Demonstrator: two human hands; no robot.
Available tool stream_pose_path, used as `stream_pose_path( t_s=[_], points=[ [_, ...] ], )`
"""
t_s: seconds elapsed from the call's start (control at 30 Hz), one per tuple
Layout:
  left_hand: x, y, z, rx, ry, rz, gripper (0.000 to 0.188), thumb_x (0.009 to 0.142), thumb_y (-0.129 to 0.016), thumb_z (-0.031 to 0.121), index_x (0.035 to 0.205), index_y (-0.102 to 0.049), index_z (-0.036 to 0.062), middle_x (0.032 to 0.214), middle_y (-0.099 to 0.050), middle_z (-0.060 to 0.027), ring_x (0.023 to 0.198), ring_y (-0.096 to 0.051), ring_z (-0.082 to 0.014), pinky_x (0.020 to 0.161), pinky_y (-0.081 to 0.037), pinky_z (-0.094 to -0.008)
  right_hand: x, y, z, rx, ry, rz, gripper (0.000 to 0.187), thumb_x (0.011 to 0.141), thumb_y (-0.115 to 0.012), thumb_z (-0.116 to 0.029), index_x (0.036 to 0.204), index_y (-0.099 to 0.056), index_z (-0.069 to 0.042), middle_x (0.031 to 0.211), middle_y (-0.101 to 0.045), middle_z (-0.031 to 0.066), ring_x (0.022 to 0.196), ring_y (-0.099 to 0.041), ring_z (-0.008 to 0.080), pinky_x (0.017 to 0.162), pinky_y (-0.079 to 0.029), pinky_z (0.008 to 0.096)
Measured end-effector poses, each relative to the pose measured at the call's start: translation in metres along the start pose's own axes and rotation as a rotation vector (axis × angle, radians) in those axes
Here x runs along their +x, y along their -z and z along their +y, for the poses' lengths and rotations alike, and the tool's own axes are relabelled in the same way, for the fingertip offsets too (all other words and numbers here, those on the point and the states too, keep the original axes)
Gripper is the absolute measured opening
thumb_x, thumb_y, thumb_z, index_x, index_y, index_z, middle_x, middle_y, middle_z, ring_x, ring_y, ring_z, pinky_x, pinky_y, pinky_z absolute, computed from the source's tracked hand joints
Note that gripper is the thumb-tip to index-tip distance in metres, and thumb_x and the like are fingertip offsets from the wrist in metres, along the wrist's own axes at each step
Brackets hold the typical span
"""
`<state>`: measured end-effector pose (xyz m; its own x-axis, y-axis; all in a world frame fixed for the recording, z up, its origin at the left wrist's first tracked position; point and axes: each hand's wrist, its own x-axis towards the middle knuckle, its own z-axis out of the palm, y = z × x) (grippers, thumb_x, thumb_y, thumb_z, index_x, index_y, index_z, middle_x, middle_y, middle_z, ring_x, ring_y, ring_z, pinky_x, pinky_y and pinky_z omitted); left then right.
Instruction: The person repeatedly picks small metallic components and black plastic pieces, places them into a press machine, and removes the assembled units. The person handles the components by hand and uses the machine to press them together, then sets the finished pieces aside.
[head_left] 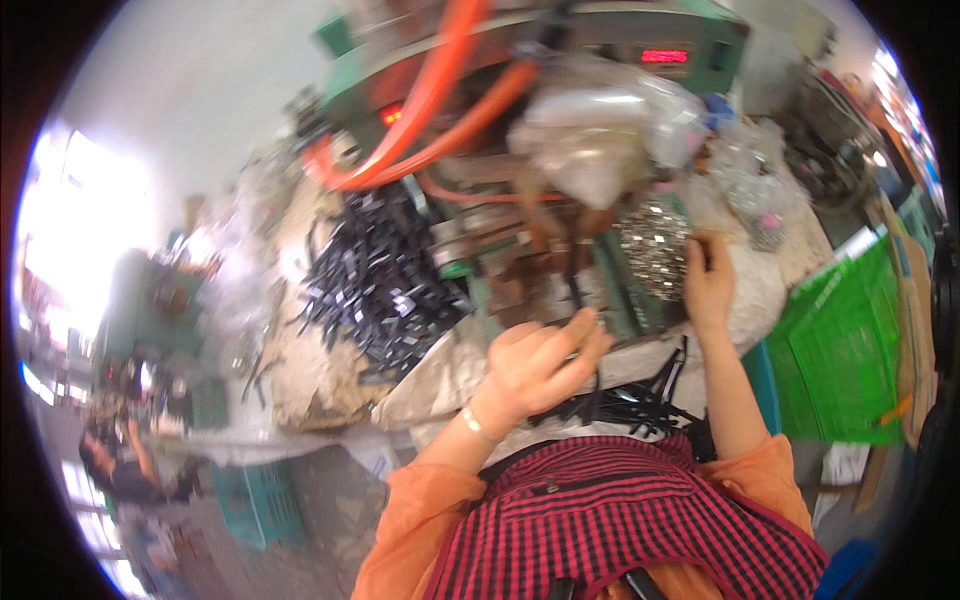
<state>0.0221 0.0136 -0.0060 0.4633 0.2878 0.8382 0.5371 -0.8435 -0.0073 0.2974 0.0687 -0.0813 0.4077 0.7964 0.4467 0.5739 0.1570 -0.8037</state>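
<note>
Farthest left from where I stand, a dark-haired person in dark clothing [130, 475] is at work, one forearm raised. Further right, a teal slatted plastic crate [258, 505] stands on the grey floor [330, 510]. Next, on the worn tan worktop [310, 390], lies a big loose heap of thin, glossy black strips [375, 285]. Behind it, a pale green metal machine housing [570, 50] carries a small red-lit readout [391, 114] at its left end, with thick, glossy orange tubes [425, 110] looping down in front.

The left hand [535, 365], a pale band [478, 424] around its wrist, is at the front of the machine's metal work area, fingers bent and drawn together. Clear plastic bags [600, 135] bunch above that area, and more black strips lie near the checked red-and-black apron [600, 500]. Then comes a mound of small shiny silver metal pieces [655, 248], below a second readout [665, 57] glowing with red digits. The right hand [710, 280] is at the mound's right edge, fingers loosely curled. The view is blurred here, so I cannot tell whether either hand is pinching anything. Farthest right stands a bright green plastic crate [842, 345].
</note>
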Motion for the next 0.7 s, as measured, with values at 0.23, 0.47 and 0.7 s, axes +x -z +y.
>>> stream_pose_path(
  t_s=[0.23,0.47,0.7],
  points=[
    [-0.031,0.041,0.027,-0.034,0.306,-0.076,0.034,0.078,-0.074,0.003,0.112,-0.075,0.0064,0.119,-0.075,-0.0088,0.071,-0.067,-0.0175,0.062,-0.054,-0.0315,-0.006,0.012,0.005,0.153,-0.099,-0.164,0.015,0.101,-0.062,-0.004,0.114,-0.067,0.002,0.103,-0.073,0.0067,0.094,-0.067,0.0134,0.090,-0.050,0.0264],
    [-0.092,0.131,-0.081,0.534,0.966,0.257,0.012,0.090,-0.069,-0.003,0.097,-0.074,0.0043,0.093,-0.071,-0.0081,0.080,-0.065,-0.0224,0.070,-0.051,-0.0329,-0.014,0.008,0.011,0.340,-0.061,-0.133,0.015,0.102,-0.060,-0.003,0.115,-0.067,0.002,0.111,-0.072,0.0066,0.105,-0.066,0.0129,0.095,-0.048,0.0261],
    [-0.162,0.089,-0.157,0.892,1.180,-0.237,0.016,0.080,-0.083,0.025,0.085,-0.079,0.0102,0.096,-0.069,-0.0089,0.095,-0.065,-0.0305,0.085,-0.052,-0.0420,-0.014,-0.003,-0.011,0.098,0.098,-0.051,0.012,0.095,-0.066,-0.003,0.106,-0.072,0.000,0.103,-0.072,0.0103,0.098,-0.067,0.0200,0.090,-0.051,0.0302]
  ],
)
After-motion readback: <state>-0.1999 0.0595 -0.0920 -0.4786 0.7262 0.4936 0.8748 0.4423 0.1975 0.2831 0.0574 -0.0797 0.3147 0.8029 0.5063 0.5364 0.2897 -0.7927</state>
